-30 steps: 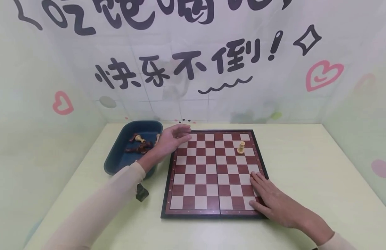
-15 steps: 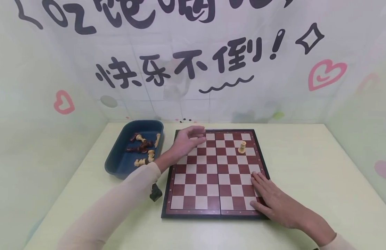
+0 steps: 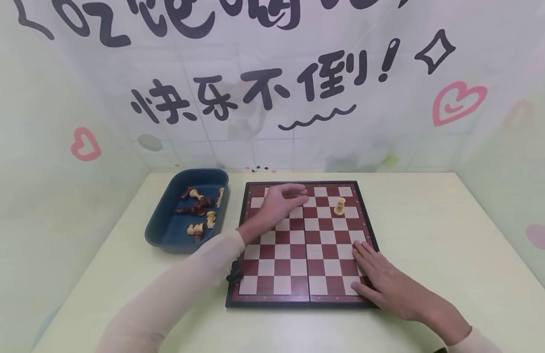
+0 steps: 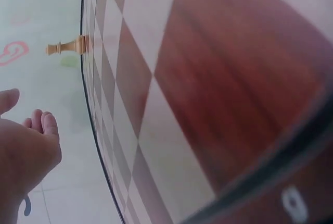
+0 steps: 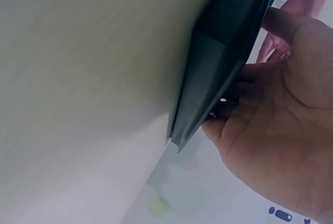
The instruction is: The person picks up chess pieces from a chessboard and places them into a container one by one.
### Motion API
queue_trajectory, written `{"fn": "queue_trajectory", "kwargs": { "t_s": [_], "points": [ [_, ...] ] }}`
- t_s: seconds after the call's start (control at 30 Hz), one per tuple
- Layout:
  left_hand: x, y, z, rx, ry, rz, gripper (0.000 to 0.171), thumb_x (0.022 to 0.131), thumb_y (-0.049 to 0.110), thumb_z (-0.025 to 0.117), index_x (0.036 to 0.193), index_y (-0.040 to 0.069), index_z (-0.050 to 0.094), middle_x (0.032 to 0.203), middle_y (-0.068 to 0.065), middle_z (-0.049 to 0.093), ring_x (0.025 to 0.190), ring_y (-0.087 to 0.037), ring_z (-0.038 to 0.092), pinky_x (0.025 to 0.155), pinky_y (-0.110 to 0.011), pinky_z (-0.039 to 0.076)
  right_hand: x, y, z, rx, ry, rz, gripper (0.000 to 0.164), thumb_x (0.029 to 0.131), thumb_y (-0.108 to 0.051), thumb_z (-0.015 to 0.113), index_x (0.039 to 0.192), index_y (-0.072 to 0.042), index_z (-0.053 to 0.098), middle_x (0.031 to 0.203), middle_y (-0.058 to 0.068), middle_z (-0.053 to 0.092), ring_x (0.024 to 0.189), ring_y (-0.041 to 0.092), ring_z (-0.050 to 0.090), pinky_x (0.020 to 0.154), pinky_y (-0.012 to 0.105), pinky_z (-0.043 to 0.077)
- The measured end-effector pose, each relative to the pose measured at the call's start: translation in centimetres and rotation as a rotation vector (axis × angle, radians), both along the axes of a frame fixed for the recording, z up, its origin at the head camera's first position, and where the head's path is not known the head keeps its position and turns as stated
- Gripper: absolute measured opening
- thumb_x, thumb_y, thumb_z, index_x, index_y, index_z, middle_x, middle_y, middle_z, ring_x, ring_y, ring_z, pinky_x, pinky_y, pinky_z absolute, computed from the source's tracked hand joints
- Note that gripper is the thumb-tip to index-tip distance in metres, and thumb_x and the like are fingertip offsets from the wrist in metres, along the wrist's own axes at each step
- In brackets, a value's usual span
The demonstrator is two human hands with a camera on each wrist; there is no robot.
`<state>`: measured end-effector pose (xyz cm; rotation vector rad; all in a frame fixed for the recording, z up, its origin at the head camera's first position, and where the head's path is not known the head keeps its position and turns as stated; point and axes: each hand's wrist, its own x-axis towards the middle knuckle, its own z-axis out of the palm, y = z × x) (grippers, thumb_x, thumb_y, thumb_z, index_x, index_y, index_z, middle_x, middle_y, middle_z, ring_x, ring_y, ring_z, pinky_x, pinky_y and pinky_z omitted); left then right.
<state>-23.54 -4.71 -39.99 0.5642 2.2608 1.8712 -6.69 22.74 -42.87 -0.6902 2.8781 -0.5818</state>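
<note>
A brown-and-white chessboard (image 3: 276,252) lies flat on the table. One cream chess piece with a flared top (image 3: 340,207) stands upright on its far right part, and it also shows in the left wrist view (image 4: 66,47). My left hand (image 3: 281,203) is over the far middle of the board, left of the piece, fingers loosely bent and holding nothing. In the left wrist view that hand (image 4: 31,153) has a gap between thumb and fingers. My right hand (image 3: 389,287) rests on the board's near right edge, fingers extended over the squares; its palm (image 5: 281,130) shows beside the dark board side.
Left of the board stands a dark blue tray (image 3: 166,233) holding several cream and dark brown chess pieces (image 3: 197,208) lying on their sides. Pale table surface (image 3: 422,220) extends to the right. A printed curtain (image 3: 254,152) closes off the back and sides.
My left hand has moved right, from beside the tray to the middle of the board, nearer the standing piece. My right hand stays in place on the edge.
</note>
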Motion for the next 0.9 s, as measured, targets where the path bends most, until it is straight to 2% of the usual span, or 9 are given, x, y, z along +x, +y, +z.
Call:
{"fn": "queue_trajectory", "kwargs": {
  "t_s": [0.07, 0.1, 0.13, 0.2, 0.3, 0.33, 0.57, 0.73, 0.9],
  "points": [
    [0.0, 0.4, -0.1, -0.002, -0.005, -0.005, 0.040, 0.095, 0.018, 0.075, 0.129, -0.001, 0.066, 0.122, -0.012, 0.070, 0.110, -0.019, 0.066, 0.090, -0.030, 0.055, 0.0, 0.1, -0.1, 0.003, -0.001, -0.001, 0.078, 0.105, -0.052, 0.049, 0.156, 0.004, 0.032, 0.166, 0.016, 0.019, 0.152, 0.038, 0.013, 0.119, 0.042, 0.020],
    [0.0, 0.7, -0.1, -0.003, -0.010, -0.005, 0.040, 0.095, 0.018, 0.076, 0.129, 0.000, 0.066, 0.120, -0.010, 0.070, 0.110, -0.019, 0.066, 0.090, -0.030, 0.055, 0.0, 0.1, -0.1, 0.003, -0.011, -0.007, 0.079, 0.105, -0.053, 0.049, 0.157, 0.003, 0.031, 0.167, 0.016, 0.018, 0.152, 0.037, 0.013, 0.120, 0.036, 0.015],
    [0.0, 1.0, -0.1, -0.007, -0.015, -0.005, 0.040, 0.094, 0.019, 0.076, 0.128, 0.001, 0.067, 0.119, -0.008, 0.070, 0.110, -0.018, 0.066, 0.090, -0.030, 0.055, 0.1, 0.1, -0.2, 0.004, -0.014, -0.009, 0.079, 0.105, -0.053, 0.049, 0.157, 0.003, 0.031, 0.167, 0.016, 0.018, 0.152, 0.037, 0.013, 0.119, 0.036, 0.016],
    [0.1, 1.5, -0.1, -0.020, -0.016, -0.007, 0.040, 0.094, 0.020, 0.077, 0.128, 0.002, 0.068, 0.118, -0.005, 0.071, 0.109, -0.018, 0.065, 0.090, -0.029, 0.054, 0.0, 0.2, -0.2, 0.012, 0.002, -0.003, 0.078, 0.105, -0.053, 0.050, 0.156, 0.004, 0.032, 0.166, 0.017, 0.020, 0.152, 0.038, 0.015, 0.117, 0.048, 0.023],
    [0.1, 2.2, -0.2, -0.031, -0.018, -0.025, 0.039, 0.094, 0.019, 0.077, 0.128, 0.003, 0.068, 0.117, -0.006, 0.071, 0.109, -0.017, 0.065, 0.090, -0.029, 0.054, 0.1, 0.3, -0.2, 0.008, 0.001, -0.006, 0.078, 0.105, -0.052, 0.050, 0.156, 0.003, 0.032, 0.166, 0.016, 0.020, 0.152, 0.037, 0.014, 0.118, 0.047, 0.023],
    [0.1, 2.4, -0.3, -0.037, -0.012, -0.029, 0.039, 0.094, 0.020, 0.077, 0.128, 0.003, 0.068, 0.117, -0.005, 0.072, 0.109, -0.016, 0.065, 0.090, -0.029, 0.054, 0.0, 0.3, -0.2, 0.009, 0.008, -0.004, 0.077, 0.105, -0.052, 0.051, 0.156, 0.004, 0.033, 0.166, 0.017, 0.021, 0.151, 0.038, 0.015, 0.115, 0.052, 0.026],
    [-0.2, 3.4, -0.6, -0.031, 0.001, -0.049, 0.040, 0.094, 0.020, 0.077, 0.128, 0.000, 0.067, 0.112, -0.002, 0.073, 0.108, -0.015, 0.066, 0.090, -0.028, 0.054, 0.1, 0.2, -0.1, 0.015, 0.011, -0.002, 0.077, 0.105, -0.052, 0.050, 0.156, 0.004, 0.033, 0.166, 0.018, 0.020, 0.151, 0.039, 0.015, 0.114, 0.057, 0.027],
    [-0.3, 4.3, -0.5, -0.031, -0.005, -0.075, 0.042, 0.095, 0.021, 0.075, 0.130, -0.001, 0.066, 0.116, -0.004, 0.071, 0.110, -0.015, 0.065, 0.091, -0.029, 0.053, 0.1, 0.3, 0.0, 0.011, 0.010, 0.001, 0.076, 0.106, -0.050, 0.049, 0.156, 0.004, 0.032, 0.166, 0.017, 0.019, 0.152, 0.038, 0.014, 0.116, 0.054, 0.025],
    [-0.6, 5.3, -0.5, -0.048, -0.019, -0.070, 0.043, 0.095, 0.024, 0.076, 0.128, -0.002, 0.067, 0.114, -0.004, 0.072, 0.105, -0.015, 0.066, 0.085, -0.030, 0.055, -0.1, 0.2, 0.1, 0.005, 0.010, 0.020, 0.073, 0.107, -0.047, 0.048, 0.156, 0.004, 0.031, 0.166, 0.017, 0.019, 0.152, 0.037, 0.013, 0.117, 0.051, 0.022]
  ]
}}
